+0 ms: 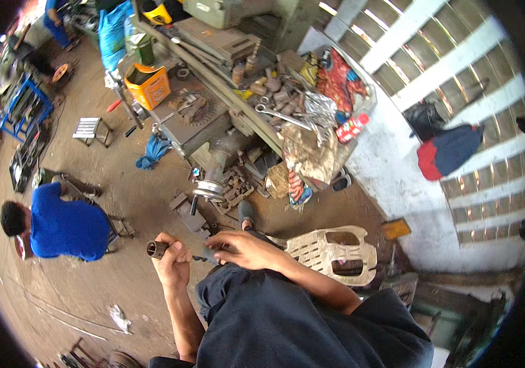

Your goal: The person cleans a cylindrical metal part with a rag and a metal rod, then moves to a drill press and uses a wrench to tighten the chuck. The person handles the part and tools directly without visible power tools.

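Observation:
My left hand (174, 262) is closed around a dark, hollow metal cylinder (157, 249), whose round open end sticks out past the fingers on the left. From the other side of that fist a short, thin dark rod (200, 258), perhaps a drill bit, points toward my right hand (244, 248). The right hand hovers in front of my dark shirt with bent fingers and a gap between thumb and fingers. Nothing can be made out in its grasp, and whether it touches the rod's tip is unclear.
Ahead stands a machine with a handwheel (209, 190) and a table bearing an orange container (147, 86). A large spanner (284, 115) lies among tools and rags. A beige plastic chair (311, 251) is on my right. A person in blue (69, 224) sits at the left.

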Demonstrator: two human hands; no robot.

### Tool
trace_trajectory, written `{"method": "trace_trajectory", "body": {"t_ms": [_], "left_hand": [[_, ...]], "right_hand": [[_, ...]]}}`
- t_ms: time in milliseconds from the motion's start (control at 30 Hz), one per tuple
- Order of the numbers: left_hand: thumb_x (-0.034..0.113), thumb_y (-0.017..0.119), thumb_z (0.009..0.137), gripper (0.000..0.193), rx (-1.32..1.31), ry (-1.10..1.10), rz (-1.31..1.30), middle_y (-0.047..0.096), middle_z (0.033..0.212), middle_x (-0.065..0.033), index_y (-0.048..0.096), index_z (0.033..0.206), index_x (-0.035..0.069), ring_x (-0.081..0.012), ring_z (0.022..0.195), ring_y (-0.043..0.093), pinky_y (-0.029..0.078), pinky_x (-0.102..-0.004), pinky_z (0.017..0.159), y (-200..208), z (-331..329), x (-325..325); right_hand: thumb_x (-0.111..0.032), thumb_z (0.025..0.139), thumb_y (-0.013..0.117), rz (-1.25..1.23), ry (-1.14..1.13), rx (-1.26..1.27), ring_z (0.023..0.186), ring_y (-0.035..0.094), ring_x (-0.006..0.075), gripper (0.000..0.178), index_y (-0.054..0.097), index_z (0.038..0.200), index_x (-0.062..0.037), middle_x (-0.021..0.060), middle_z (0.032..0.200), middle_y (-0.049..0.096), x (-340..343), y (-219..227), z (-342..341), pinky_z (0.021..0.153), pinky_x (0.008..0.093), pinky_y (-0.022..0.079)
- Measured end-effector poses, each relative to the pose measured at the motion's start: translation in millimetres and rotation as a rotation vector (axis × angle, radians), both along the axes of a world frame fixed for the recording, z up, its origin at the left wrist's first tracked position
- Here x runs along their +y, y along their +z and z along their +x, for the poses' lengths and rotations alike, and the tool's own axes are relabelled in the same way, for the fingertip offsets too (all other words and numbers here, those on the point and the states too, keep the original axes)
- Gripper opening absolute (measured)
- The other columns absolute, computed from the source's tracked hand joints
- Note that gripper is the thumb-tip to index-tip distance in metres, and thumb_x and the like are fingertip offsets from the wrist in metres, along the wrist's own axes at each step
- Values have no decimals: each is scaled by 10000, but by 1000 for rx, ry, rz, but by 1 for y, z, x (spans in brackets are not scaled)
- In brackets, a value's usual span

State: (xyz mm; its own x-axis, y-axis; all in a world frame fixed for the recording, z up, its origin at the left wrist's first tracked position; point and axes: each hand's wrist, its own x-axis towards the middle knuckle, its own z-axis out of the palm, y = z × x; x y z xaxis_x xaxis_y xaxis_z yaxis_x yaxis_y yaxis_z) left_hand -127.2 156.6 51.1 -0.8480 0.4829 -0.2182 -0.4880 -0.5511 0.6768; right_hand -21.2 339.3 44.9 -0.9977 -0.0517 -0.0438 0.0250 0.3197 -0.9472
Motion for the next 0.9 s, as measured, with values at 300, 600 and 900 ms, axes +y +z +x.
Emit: {"method": "trace_trajectory", "body": {"t_ms": [300,600,900], "left_hand": [[119,669,885,215,-131,-228,286,419,670,-18,457,873,89,-100,567,351,301,-290,547,26,14,-3],[134,674,884,449,649,-128,-431,568,1292,-153,516,1291,32,-284,1225,520,393,-424,1052,-13,11,-14],[130,764,785,235,1247,-623,-679,670,961,-98,670,970,23,-303,929,631,499,-398,825,13,33,42]], "right_hand": [[-340,1018,522,-56,-22,-118,974,601,459,360,567,1099,8,270,1000,630,-51,42,12,804,518,465],[-258,1002,512,659,-29,-138,752,681,433,303,597,931,23,251,745,654,-17,60,24,660,544,531],[-202,858,638,782,249,-148,749,691,396,248,672,739,13,223,748,673,33,74,29,661,465,551]]}}
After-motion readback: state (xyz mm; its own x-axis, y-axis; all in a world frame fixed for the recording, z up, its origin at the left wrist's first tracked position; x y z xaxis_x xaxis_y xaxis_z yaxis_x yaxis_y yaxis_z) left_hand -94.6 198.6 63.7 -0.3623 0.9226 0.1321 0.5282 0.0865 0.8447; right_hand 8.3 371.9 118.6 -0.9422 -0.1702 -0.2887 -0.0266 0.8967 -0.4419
